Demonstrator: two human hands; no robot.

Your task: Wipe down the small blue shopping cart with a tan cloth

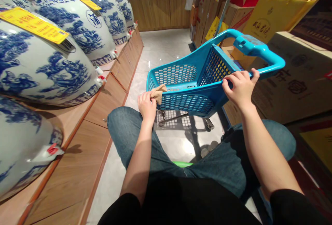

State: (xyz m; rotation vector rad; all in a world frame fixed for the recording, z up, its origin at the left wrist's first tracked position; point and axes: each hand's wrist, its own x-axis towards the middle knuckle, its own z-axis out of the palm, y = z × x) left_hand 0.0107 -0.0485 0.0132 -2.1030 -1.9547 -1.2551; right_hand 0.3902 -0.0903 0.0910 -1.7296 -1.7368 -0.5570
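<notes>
A blue plastic shopping cart [185, 103] stands in front of my knees, its handle to the right. At its left end my left hand [147, 107] pinches a tan cloth [157, 95], which drapes over the near rim. Some of the cloth is hidden behind my fingers. My right hand [240, 84] grips the near rim close to the handle [275, 60], fingers bent over the edge. The lattice basket shows no goods in it. Below it, metal legs and small wheels [209, 124] touch the floor.
Several large blue-and-white porcelain jars [64, 20] with red covers and yellow tags line a wooden cabinet ledge [103, 86] on the left. Stacked cartons [282, 69] and a yellow bag [272, 20] crowd the right. A wooden counter [158, 12] stands at the far end of the tiled aisle.
</notes>
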